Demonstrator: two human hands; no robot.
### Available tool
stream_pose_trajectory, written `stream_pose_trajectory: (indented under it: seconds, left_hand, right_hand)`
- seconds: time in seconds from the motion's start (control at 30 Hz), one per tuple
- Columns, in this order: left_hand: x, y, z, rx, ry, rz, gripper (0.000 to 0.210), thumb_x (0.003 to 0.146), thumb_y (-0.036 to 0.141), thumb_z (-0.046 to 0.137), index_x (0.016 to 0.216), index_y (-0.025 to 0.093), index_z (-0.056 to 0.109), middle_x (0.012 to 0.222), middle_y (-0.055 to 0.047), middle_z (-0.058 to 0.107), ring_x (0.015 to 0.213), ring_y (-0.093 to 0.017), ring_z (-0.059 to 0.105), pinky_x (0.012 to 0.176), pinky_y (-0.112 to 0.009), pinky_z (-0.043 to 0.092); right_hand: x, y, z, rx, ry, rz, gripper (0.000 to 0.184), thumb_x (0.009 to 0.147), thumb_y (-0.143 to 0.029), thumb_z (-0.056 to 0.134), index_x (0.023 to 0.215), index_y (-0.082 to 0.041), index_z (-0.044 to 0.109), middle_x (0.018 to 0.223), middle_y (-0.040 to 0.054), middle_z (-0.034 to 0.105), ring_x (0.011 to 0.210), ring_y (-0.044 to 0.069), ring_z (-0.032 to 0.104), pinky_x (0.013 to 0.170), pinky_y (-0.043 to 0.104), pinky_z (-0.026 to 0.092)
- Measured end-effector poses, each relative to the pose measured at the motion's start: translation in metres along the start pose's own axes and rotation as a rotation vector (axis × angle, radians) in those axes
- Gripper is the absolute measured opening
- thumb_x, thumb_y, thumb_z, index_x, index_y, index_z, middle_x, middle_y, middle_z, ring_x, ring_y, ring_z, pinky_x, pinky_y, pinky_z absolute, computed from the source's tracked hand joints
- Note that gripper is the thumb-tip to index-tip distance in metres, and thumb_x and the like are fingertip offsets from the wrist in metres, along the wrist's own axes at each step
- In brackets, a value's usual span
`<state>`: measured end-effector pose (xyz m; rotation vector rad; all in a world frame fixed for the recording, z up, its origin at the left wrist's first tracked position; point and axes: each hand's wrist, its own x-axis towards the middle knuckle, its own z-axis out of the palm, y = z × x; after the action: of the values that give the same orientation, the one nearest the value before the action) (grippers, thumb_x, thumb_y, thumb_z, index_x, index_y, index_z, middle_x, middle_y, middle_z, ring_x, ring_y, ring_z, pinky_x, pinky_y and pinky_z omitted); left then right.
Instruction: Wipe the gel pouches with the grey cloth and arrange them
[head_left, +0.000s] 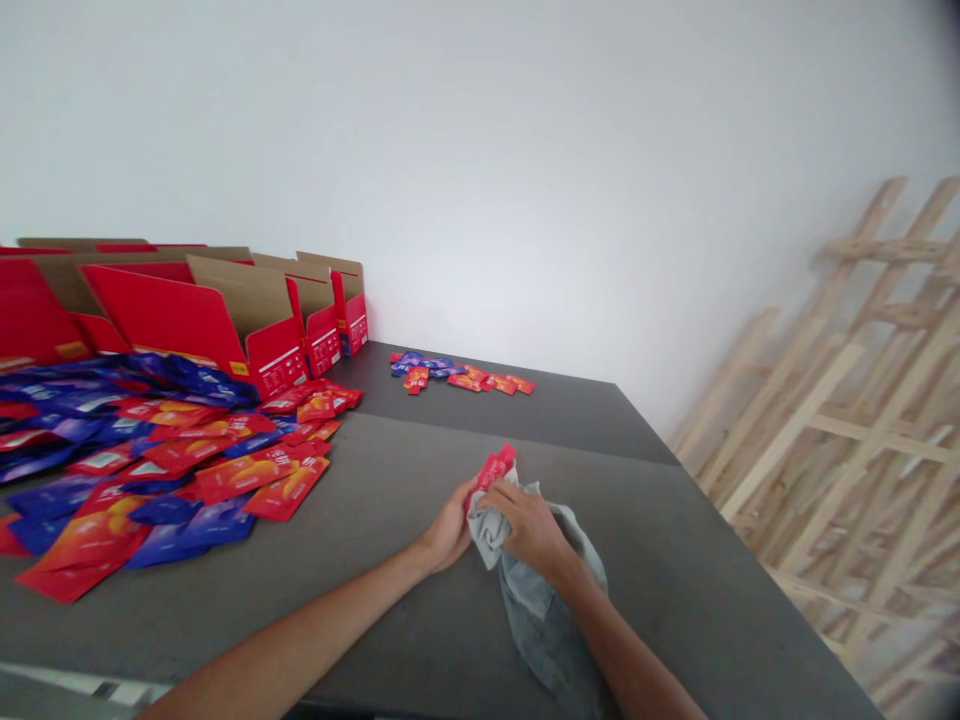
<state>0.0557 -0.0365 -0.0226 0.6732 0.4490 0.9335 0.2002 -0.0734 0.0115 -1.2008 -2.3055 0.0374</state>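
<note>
Over the middle of the dark grey table, my left hand is closed around a small red packet, whose top end sticks up above the fingers. A grey cloth is bunched in my closed right hand and pressed against the packet. The rest of the cloth hangs below my right wrist, spreading towards the table's front edge. My right hand and the cloth cover part of the packet, and the left fingertips are hidden behind it.
A large pile of red packets and blue packets covers the table's left side. Behind it stand open red cardboard boxes. More packets lie near the wall on the dark table. Wooden pallets lean at the right.
</note>
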Motion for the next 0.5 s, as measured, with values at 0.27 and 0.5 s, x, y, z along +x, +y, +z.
stream_pose_trajectory:
  seconds: [0.27, 0.5]
  left_hand:
    - [-0.004, -0.001, 0.004, 0.161, -0.088, -0.077, 0.042, 0.09, 0.053, 0.06, 0.1, 0.014, 0.07, 0.082, -0.007, 0.07, 0.071, -0.018, 0.061, 0.071, -0.03, 0.045]
    - [-0.003, 0.001, 0.005, 0.097, -0.047, 0.014, 0.036, 0.089, 0.048, 0.061, 0.09, 0.014, 0.071, 0.081, -0.005, 0.07, 0.079, -0.019, 0.062, 0.078, -0.03, 0.045]
  right_hand:
    - [-0.005, 0.015, -0.008, -0.052, 0.377, 0.292, 0.045, 0.072, 0.004, 0.045, 0.101, -0.024, 0.065, 0.101, 0.0037, 0.066, 0.087, 0.019, 0.066, 0.07, 0.025, 0.049]
    - [-0.003, 0.008, -0.003, 0.006, 0.165, 0.119, 0.044, 0.073, 0.003, 0.049, 0.101, -0.025, 0.068, 0.103, 0.0036, 0.067, 0.09, 0.02, 0.066, 0.072, 0.024, 0.05]
